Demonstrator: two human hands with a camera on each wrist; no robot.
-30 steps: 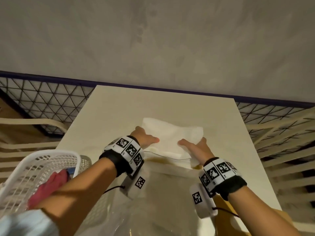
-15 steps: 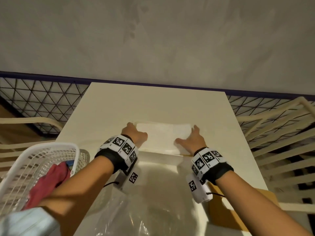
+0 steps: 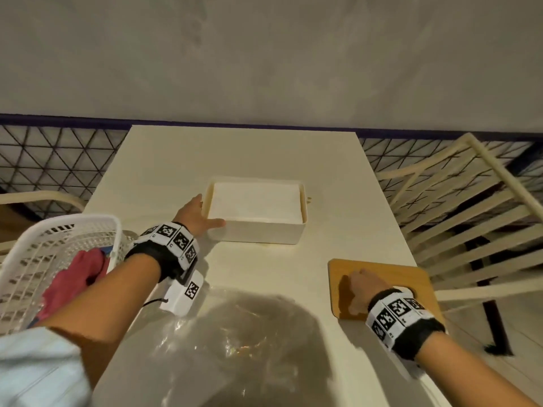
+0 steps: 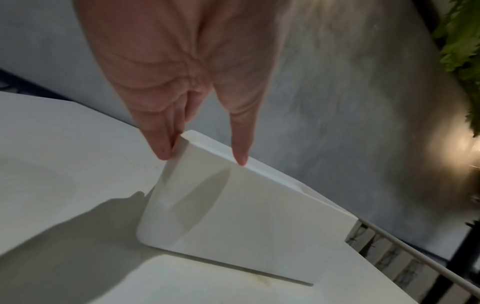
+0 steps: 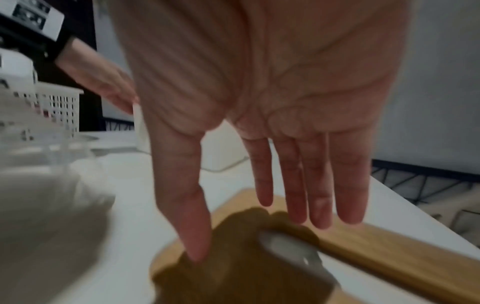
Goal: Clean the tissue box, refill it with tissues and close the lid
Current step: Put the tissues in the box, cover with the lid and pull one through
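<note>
The white tissue box [image 3: 261,235] stands open in the middle of the table, with a flat stack of white tissues [image 3: 255,201] inside it. My left hand [image 3: 202,214] is at the box's near left corner. In the left wrist view the left hand [image 4: 202,160] has straight fingers [image 4: 162,148] against the box's [image 4: 246,216] end wall and the thumb on the front rim. The wooden lid [image 3: 390,271] lies flat near the table's right edge. My right hand [image 3: 357,289] hovers low over the lid [image 5: 376,253], fingers [image 5: 319,195] straight and spread, holding nothing.
A white plastic basket [image 3: 58,248] with a red cloth [image 3: 76,277] stands at the near left. Crumpled clear plastic wrap [image 3: 235,333] lies at the near centre of the table [image 3: 235,154]. A slatted chair [image 3: 470,215] is close on the right; a grey wall is behind.
Both hands were pressing the tissues down into the box. My right hand has since pulled back and to the right, over the wooden lid. My left hand slid to the box's corner.
</note>
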